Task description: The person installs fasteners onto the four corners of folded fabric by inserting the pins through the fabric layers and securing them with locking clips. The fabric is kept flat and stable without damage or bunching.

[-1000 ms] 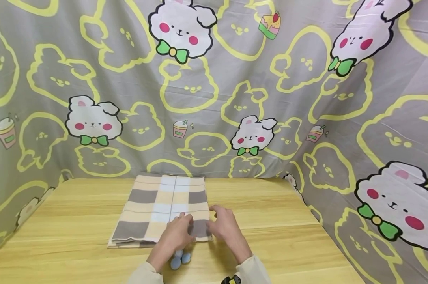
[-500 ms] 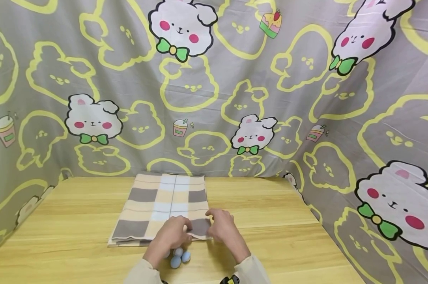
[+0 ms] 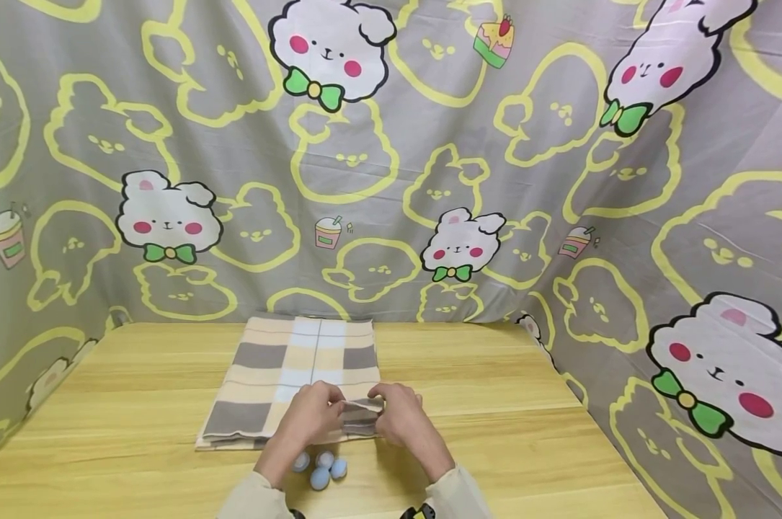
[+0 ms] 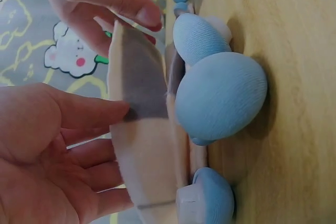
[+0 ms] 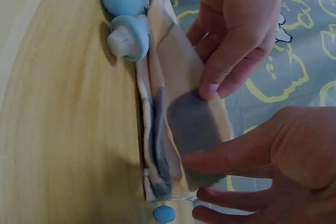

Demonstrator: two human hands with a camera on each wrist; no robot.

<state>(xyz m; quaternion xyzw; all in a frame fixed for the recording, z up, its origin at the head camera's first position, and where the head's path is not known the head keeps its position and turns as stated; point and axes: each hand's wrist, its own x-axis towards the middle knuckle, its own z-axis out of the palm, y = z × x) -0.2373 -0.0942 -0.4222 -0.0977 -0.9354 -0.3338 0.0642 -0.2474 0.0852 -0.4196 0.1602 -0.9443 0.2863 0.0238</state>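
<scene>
A folded plaid cloth point(image 3: 300, 360) in beige, grey and white lies at the middle-left of the table. My left hand point(image 3: 311, 418) and right hand point(image 3: 400, 418) pinch the top layer at its near right part, holding the edge slightly raised. In the left wrist view, the left thumb point(image 4: 100, 109) lies on the lifted grey-and-beige layer. In the right wrist view, the right thumb point(image 5: 226, 157) presses the grey patch, while lower folds stay on the table. Several small blue rounded pieces point(image 3: 320, 478) sit just before the cloth; one shows a white stem-like part point(image 5: 119, 43).
The wooden table point(image 3: 494, 447) extends to both sides of the cloth. A grey curtain point(image 3: 365, 180) printed with rabbits and yellow outlines hangs behind and at both sides. Black and yellow wrist gear point(image 3: 419, 512) shows at the bottom edge.
Both hands have come closer together and pinched the cloth's near edge, lifting its top layer. The left hand has shifted slightly left, uncovering another blue piece.
</scene>
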